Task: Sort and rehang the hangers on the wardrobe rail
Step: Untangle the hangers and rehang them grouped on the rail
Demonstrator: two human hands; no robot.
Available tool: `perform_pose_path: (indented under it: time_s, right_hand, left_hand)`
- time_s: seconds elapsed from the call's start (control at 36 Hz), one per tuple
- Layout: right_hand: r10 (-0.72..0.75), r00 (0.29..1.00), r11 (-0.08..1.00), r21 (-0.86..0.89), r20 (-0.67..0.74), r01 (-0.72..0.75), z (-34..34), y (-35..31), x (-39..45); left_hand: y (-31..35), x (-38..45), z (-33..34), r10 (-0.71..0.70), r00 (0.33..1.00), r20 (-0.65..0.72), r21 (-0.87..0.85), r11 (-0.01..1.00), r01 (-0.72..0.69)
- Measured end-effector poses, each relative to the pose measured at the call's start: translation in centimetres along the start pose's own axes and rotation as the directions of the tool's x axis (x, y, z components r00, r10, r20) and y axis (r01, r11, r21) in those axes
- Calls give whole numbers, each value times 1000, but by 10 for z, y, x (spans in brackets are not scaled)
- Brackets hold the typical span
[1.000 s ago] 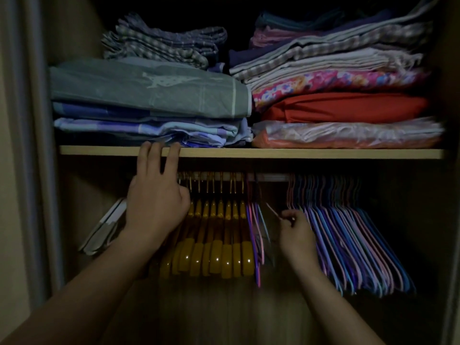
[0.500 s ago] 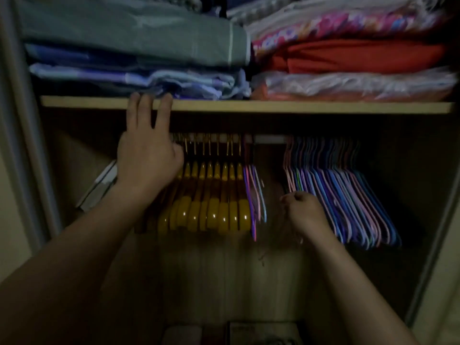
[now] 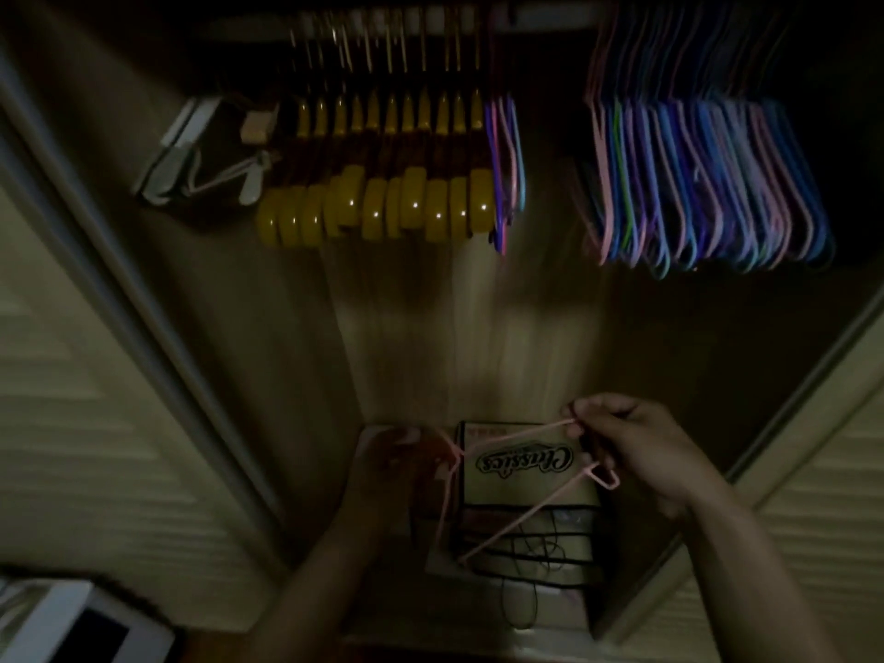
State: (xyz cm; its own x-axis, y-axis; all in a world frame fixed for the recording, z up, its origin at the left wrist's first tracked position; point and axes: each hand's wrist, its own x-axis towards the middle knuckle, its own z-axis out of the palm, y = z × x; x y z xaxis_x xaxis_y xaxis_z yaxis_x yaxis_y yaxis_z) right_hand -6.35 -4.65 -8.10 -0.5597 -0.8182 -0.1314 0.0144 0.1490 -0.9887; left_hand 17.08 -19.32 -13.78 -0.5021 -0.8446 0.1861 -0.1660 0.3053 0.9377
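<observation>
Both hands hold one thin pink wire hanger point(image 3: 516, 476): right hand point(image 3: 636, 452) pinches its shoulder, left hand point(image 3: 387, 466) grips near the hook. Light, springy and snag-prone, it probably handles best held by the neck.

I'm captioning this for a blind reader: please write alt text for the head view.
Two hands hold a pink wire hanger low inside a dim wardrobe, the right hand pinching it, the left hand at its hook. Above, yellow hangers and pastel hangers hang on the rail.
</observation>
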Motion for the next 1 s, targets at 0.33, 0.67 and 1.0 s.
perform_pose_path:
  time_s: [0.33, 0.67, 1.0]
  right_hand:
    - [-147, 938, 970, 233, 313, 74, -25, -30, 15]
    - [-209, 898, 971, 194, 387, 142, -2, -23, 19]
    - [-111, 983, 966, 250, 145, 72, -33, -30, 29]
  left_hand:
    - [20, -6, -30, -363, 884, 294, -609, 642, 466]
    - [33, -10, -19, -607, 778, 163, -834, 337, 438]
    - [24, -8, -25, -365, 866, 342, -723, 487, 491]
